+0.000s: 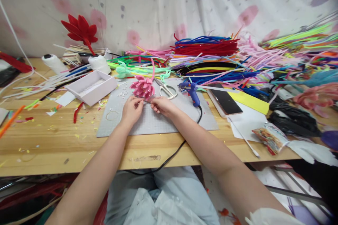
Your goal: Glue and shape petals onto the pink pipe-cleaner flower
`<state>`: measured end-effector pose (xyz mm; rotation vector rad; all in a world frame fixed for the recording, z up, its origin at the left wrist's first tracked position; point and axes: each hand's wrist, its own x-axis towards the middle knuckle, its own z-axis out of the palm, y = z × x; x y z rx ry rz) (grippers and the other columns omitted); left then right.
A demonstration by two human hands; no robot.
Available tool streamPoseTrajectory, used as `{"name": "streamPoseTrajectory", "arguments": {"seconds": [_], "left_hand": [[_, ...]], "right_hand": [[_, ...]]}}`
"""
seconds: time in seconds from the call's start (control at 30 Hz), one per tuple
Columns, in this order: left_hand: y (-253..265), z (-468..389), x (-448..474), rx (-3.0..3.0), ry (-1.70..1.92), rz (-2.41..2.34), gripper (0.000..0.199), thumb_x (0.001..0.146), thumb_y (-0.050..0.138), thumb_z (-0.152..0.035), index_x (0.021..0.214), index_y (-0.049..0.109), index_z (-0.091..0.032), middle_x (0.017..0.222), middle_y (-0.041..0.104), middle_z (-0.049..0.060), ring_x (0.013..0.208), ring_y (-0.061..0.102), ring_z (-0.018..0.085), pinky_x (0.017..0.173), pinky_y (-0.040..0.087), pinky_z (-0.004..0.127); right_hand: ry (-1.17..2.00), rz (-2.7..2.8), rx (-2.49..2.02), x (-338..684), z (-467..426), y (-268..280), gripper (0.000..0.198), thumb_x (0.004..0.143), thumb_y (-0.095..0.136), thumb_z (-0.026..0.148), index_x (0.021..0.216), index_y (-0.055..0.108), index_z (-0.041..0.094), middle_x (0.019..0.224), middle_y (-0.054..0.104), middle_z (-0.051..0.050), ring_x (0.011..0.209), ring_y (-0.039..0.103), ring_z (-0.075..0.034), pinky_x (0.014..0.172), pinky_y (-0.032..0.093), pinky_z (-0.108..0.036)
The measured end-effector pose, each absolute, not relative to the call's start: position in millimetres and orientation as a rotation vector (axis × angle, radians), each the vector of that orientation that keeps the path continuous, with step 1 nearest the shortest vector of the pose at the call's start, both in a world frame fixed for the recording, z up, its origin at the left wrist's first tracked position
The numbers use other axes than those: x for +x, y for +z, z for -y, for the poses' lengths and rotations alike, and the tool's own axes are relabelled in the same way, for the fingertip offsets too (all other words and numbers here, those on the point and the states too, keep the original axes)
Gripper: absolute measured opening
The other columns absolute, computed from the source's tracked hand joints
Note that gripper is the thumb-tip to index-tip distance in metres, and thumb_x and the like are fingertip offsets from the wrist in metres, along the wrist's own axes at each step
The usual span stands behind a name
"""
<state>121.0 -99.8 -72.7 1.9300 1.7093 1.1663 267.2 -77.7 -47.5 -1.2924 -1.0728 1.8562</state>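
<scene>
A pink pipe-cleaner flower (pixel 143 87) with pale dots in its centre is just beyond my fingertips, above the grey cutting mat (pixel 169 121). At its lower left edge, my left hand (pixel 132 110) is closed in a pinch. My right hand (pixel 161 106) is also closed, fingers curled, at the lower right edge. What either hand holds is too small or hidden to make out. Scissors (pixel 169 92) with white handles lie behind my right hand. Farther right is a blue hot glue gun (pixel 192 91). Small white beads (pixel 123 93) are scattered left of the flower.
A white box (pixel 92 86) stands left of the mat. Bundles of coloured pipe cleaners (pixel 206 47) line the back. A red flower (pixel 81 30) rises from a white spool (pixel 99 64). A phone (pixel 226 100) lies right; a black cord (pixel 174 154) crosses the table's front edge.
</scene>
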Motion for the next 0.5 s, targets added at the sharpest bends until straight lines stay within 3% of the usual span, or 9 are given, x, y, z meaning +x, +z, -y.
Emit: {"name": "streamPoseTrajectory", "arguments": {"seconds": [0.23, 0.5], "left_hand": [[-76.5, 108.7, 121.0, 2.218, 1.030, -1.695, 0.041, 0.068, 0.046, -0.007, 0.102, 0.068, -0.016, 0.089, 0.054, 0.007, 0.089, 0.052, 0.019, 0.083, 0.045, 0.033], [-76.9, 106.0, 122.8, 2.263, 0.962, -1.724, 0.046, 0.066, 0.043, -0.005, 0.103, 0.068, -0.018, 0.088, 0.054, 0.007, 0.088, 0.051, 0.019, 0.083, 0.045, 0.033]], "right_hand": [[1.846, 1.086, -1.279, 266.3, 78.6, -47.5, 0.024, 0.080, 0.046, 0.010, 0.057, 0.049, 0.013, 0.038, 0.047, 0.006, 0.028, 0.036, -0.002, 0.026, 0.024, -0.014], [1.832, 1.096, -1.289, 266.0, 78.7, -48.3, 0.027, 0.080, 0.047, 0.012, 0.053, 0.048, 0.014, 0.037, 0.046, 0.005, 0.029, 0.036, -0.003, 0.027, 0.025, -0.014]]}}
